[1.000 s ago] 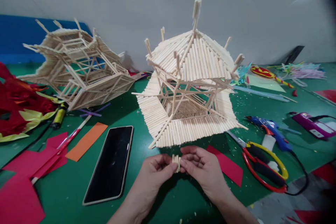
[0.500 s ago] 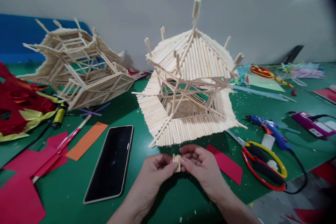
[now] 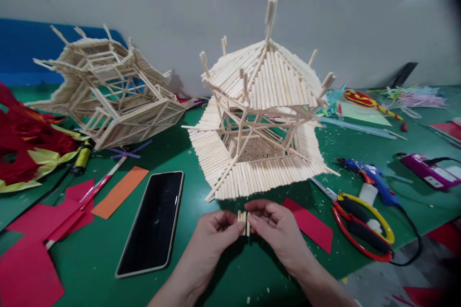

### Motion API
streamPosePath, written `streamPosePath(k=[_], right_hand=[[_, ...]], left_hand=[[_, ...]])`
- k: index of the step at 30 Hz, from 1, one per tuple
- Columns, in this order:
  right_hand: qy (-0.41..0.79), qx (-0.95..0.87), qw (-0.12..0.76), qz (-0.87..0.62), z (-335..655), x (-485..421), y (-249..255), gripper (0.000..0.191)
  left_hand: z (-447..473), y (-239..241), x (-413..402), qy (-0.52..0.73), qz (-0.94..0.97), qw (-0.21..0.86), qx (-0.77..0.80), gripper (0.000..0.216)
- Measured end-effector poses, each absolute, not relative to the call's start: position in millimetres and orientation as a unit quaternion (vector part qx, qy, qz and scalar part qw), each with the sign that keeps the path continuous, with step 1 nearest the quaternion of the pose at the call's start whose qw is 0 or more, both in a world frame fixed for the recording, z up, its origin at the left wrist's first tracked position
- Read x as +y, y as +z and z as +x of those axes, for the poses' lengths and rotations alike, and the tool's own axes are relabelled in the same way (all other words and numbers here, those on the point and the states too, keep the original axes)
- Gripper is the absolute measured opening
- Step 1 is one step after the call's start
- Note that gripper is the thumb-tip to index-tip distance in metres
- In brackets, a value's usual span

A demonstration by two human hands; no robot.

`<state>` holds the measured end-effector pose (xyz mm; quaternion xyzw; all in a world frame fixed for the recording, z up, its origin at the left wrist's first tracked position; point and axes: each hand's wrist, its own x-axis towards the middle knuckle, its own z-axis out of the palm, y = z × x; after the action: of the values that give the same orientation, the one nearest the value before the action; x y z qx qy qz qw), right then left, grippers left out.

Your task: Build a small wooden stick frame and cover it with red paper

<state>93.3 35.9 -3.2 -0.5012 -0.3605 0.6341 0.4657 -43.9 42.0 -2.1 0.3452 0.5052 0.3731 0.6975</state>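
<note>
Between finger and thumb, my left hand (image 3: 219, 232) pinches a few short wooden sticks (image 3: 241, 223) lying side by side. My right hand (image 3: 272, 223) pinches another short wooden stick (image 3: 248, 225), upright and a thin gap apart from the others. Both hands are close together above the green table, in front of a pavilion model (image 3: 248, 172) built of pale wooden sticks with a pointed roof. The far ends of the short sticks are partly hidden by my fingers.
A second stick model (image 3: 118, 100) lies tipped at the back left. A phone (image 3: 151, 223) and an orange paper strip (image 3: 120, 192) are on the left. At right lie red paper (image 3: 309, 225), scissors (image 3: 389, 230), a blue glue gun (image 3: 378, 182) and a purple device (image 3: 428, 170).
The stick in my right hand has moved slightly right, and a gap now shows between it and the sticks in my left hand. The models stay where they were.
</note>
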Motion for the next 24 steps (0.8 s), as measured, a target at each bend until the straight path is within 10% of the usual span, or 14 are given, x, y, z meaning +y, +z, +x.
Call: streamPosePath(k=[24], right_hand=[[0.371, -0.687, 0.324, -0.534, 110, 41, 14, 0.019]], left_hand=[[-39, 3, 40, 0.332, 0.681, 0.376, 0.533, 0.016]])
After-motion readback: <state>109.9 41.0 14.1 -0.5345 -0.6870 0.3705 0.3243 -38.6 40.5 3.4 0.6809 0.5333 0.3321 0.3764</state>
